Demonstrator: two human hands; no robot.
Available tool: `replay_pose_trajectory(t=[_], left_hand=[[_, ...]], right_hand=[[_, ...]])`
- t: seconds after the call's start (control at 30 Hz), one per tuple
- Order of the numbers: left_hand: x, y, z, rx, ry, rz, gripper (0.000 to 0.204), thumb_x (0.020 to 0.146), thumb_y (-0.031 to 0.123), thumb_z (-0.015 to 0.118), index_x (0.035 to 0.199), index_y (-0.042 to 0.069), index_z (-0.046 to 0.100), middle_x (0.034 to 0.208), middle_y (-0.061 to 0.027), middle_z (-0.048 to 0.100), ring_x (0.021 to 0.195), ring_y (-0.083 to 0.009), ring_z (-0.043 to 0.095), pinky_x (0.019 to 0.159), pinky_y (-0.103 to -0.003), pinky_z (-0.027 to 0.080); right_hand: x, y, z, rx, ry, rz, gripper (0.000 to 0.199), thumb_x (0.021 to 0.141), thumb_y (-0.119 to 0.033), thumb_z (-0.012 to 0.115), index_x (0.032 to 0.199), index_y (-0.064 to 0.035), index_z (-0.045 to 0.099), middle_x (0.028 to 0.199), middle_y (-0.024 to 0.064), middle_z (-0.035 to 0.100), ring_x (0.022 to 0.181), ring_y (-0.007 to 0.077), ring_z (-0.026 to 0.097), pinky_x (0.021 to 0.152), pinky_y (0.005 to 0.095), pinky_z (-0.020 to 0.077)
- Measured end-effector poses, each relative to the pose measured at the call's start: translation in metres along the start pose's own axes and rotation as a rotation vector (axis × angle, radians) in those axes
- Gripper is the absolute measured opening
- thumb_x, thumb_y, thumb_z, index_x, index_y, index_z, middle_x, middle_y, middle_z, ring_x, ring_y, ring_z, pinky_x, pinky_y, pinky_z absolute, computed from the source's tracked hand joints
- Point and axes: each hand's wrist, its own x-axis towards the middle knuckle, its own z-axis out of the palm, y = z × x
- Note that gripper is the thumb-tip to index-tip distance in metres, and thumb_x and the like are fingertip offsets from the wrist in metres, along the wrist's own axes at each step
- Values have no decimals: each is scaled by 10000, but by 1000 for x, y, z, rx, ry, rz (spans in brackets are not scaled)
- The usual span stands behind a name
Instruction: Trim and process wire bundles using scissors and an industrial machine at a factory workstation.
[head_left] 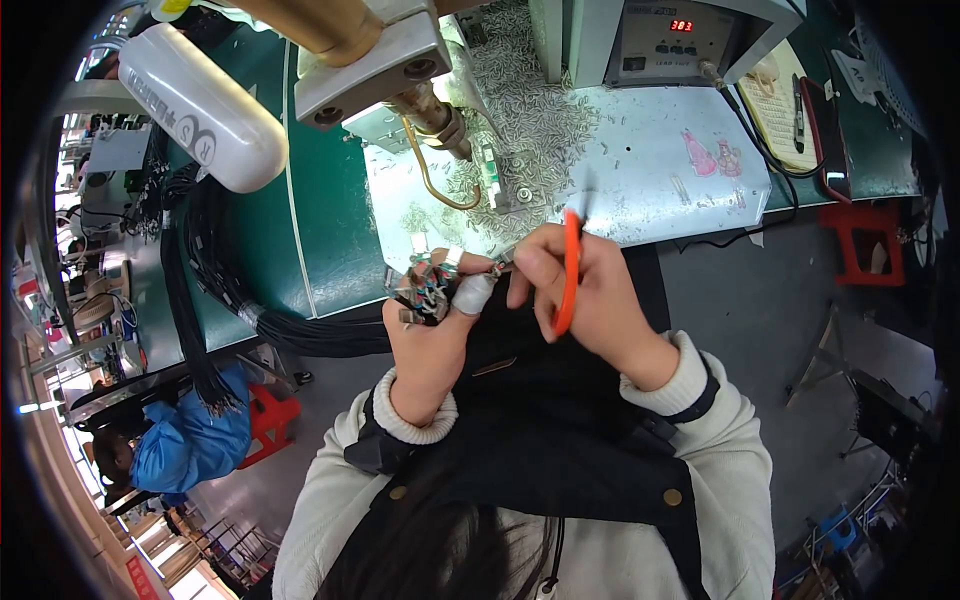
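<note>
My left hand (pixel 432 340) is closed around a bunch of cable ends (pixel 425 290) with small metal connectors and coloured wires. White tape wraps its thumb. My right hand (pixel 590 295) has an orange-handled tool (pixel 570 275) tucked across the palm, its dark tip blurred and pointing away from me. The right thumb and forefinger meet close to the left thumb tip, at a small piece I cannot make out. Just beyond both hands, a machine's metal nozzle (pixel 460 148) hangs over a small fixture (pixel 515 190) on the white work plate (pixel 640 170).
Small silvery clippings (pixel 530 90) cover much of the plate. A thick black cable bundle (pixel 310 335) runs off to the left. A control box (pixel 670 45) stands at the back, with a notepad (pixel 778 110) and phone (pixel 828 140) at right. Another person in blue (pixel 195 430) sits at left.
</note>
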Motion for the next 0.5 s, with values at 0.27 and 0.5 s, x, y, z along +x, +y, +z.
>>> replay_pose_trajectory(t=[0.27,0.5], left_hand=[[10,-8,-6,696,-220,680,152,784,28,590,919,11,522,740,-12,539,562,-64,459,481,-168,349],[11,9,-10,-310,-160,-412,160,786,32,587,923,26,504,642,22,461,455,-31,352,404,-175,272]], right_hand=[[13,-18,-8,170,-316,692,340,876,-300,466,788,15,560,688,89,567,446,93,486,339,190,349],[5,22,3,-567,16,-471,118,780,-191,581,792,-74,578,621,23,488,423,118,434,357,230,316]])
